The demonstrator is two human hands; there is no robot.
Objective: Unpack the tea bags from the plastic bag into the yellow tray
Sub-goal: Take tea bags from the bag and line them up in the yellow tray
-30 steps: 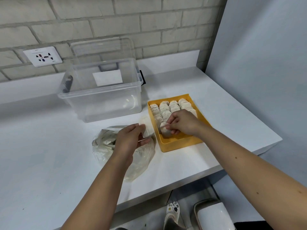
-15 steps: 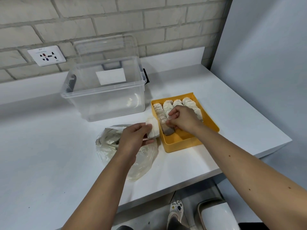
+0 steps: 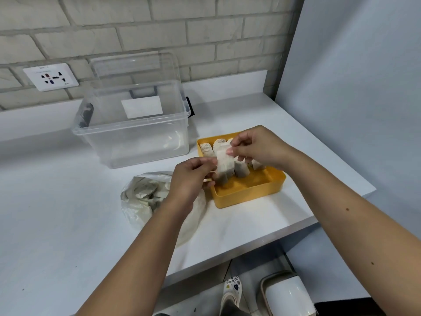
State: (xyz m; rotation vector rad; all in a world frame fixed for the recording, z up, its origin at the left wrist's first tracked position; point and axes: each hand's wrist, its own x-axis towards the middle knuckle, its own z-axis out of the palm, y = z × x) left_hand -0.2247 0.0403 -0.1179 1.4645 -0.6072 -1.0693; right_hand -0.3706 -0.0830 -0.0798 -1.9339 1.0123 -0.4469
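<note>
Above table [image 3: 68, 224], left hand [image 3: 189, 179], right hand [image 3: 257, 147] (apparently) pinch tea bag [image 3: 224, 165].

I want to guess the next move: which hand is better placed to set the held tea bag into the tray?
Probably the right hand: it pinches the top of the tea bag and sits above the tray, while the left hand, holding its side, is over the plastic bag.

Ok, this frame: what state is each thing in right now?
Held tea bag, upright in the air, between both hands.
Left hand, pinching its left side.
Right hand, pinching its top.
Yellow tray, partly filled, near end bare.
Tray tea bags, standing in rows.
Plastic bag, slumped, tea bags inside.
Clear box, open; lid leaning behind it.
</note>
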